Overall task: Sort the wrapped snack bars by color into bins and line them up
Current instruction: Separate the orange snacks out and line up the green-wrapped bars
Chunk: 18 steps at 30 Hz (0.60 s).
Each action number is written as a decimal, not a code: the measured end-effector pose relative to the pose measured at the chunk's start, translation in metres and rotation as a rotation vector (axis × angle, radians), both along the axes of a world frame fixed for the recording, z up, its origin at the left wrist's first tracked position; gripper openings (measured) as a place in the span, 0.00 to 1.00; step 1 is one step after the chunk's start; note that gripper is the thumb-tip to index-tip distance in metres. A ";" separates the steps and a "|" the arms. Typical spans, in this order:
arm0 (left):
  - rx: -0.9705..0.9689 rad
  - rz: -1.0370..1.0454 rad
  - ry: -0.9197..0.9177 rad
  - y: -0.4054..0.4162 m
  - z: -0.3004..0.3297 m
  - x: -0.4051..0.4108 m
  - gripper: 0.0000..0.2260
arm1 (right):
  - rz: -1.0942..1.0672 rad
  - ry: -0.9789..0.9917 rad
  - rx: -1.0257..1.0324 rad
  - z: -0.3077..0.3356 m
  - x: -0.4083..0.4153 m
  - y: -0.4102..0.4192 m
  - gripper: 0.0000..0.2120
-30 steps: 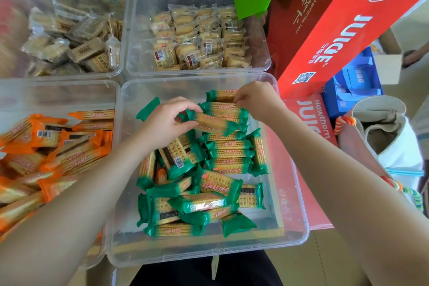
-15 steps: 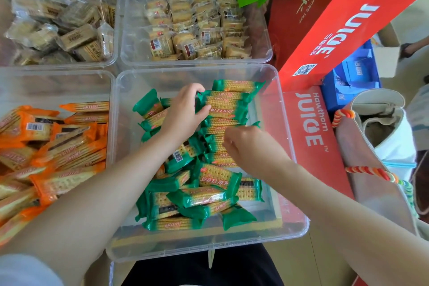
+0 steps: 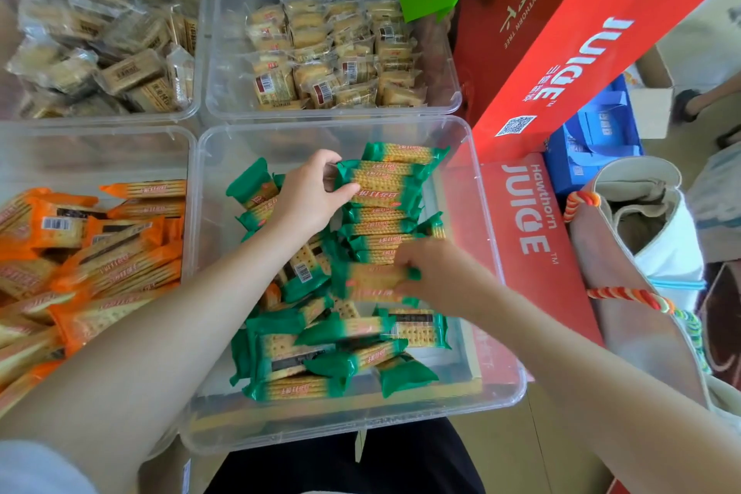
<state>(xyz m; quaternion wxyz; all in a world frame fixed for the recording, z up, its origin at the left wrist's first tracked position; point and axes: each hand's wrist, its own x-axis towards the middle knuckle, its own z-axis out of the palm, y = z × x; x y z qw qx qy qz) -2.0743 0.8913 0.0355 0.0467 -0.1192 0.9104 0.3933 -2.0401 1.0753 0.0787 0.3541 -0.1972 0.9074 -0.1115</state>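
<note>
A clear bin [image 3: 497, 293] in front of me holds several green-wrapped snack bars. A neat row of green bars [image 3: 385, 209] runs along its far right; a loose heap [image 3: 320, 349] lies near me. My left hand [image 3: 308, 192] grips the left end of a lined-up green bar [image 3: 381, 182] near the top of the row. My right hand [image 3: 437, 273] pinches another green bar [image 3: 373, 283] at its right end, just below the row. Orange-wrapped bars [image 3: 100, 253] fill the bin to the left.
Two far bins hold clear-wrapped biscuits, loose on the left [image 3: 112, 64], lined up on the right [image 3: 333, 56]. Red juice cartons [image 3: 569, 52] stand right of the bins. A canvas bag [image 3: 649, 245] and blue box [image 3: 597, 140] sit further right.
My right hand has taken hold of a green bar from the heap and lifted it toward the row. My left hand has stayed at the row's left side, now gripping an upper bar.
</note>
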 end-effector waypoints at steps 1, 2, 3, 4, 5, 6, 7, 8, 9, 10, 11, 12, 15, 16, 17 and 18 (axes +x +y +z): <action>0.007 -0.003 -0.001 -0.001 0.001 0.000 0.21 | -0.027 0.081 -0.034 0.009 -0.009 0.003 0.08; 0.015 -0.005 -0.002 -0.001 0.001 0.000 0.21 | -0.064 0.182 -0.065 0.017 -0.018 0.006 0.08; 0.032 -0.005 -0.006 -0.001 0.002 -0.001 0.20 | -0.100 0.295 -0.087 0.021 -0.026 0.008 0.08; 0.054 -0.002 -0.014 -0.001 0.003 -0.001 0.20 | -0.122 0.402 -0.090 0.022 -0.034 0.008 0.07; 0.074 -0.003 -0.026 -0.001 0.004 -0.001 0.19 | -0.120 0.487 -0.062 0.021 -0.039 0.006 0.06; 0.087 -0.008 -0.044 -0.001 0.005 -0.001 0.18 | -0.092 0.543 -0.019 0.018 -0.043 0.002 0.07; 0.102 -0.013 -0.065 -0.002 0.006 -0.001 0.17 | -0.049 0.571 0.025 0.013 -0.046 -0.002 0.08; 0.124 -0.014 -0.084 -0.002 0.008 0.000 0.17 | -0.016 0.584 0.054 0.009 -0.047 -0.007 0.09; 0.157 -0.014 -0.101 -0.003 0.008 0.001 0.19 | -0.001 0.592 0.069 0.005 -0.049 -0.010 0.09; 0.196 -0.021 -0.125 -0.003 0.008 0.004 0.21 | -0.004 0.604 0.076 0.002 -0.049 -0.013 0.09; 0.244 -0.031 -0.153 -0.003 0.007 0.007 0.25 | -0.017 0.621 0.078 0.000 -0.049 -0.014 0.10; 0.290 -0.041 -0.179 -0.002 0.006 0.010 0.30 | -0.034 0.638 0.080 -0.003 -0.049 -0.015 0.11; 0.227 -0.072 -0.215 0.006 0.002 0.017 0.42 | -0.058 0.661 0.107 -0.008 -0.048 -0.015 0.16; 0.165 -0.080 -0.218 0.009 0.001 0.017 0.42 | -0.047 0.650 0.099 -0.009 -0.049 -0.014 0.20; 0.095 -0.088 -0.226 0.012 0.000 0.018 0.40 | -0.033 0.624 0.081 -0.011 -0.051 -0.013 0.24; 0.026 -0.095 -0.225 0.015 -0.001 0.017 0.36 | -0.017 0.586 0.062 -0.012 -0.052 -0.013 0.28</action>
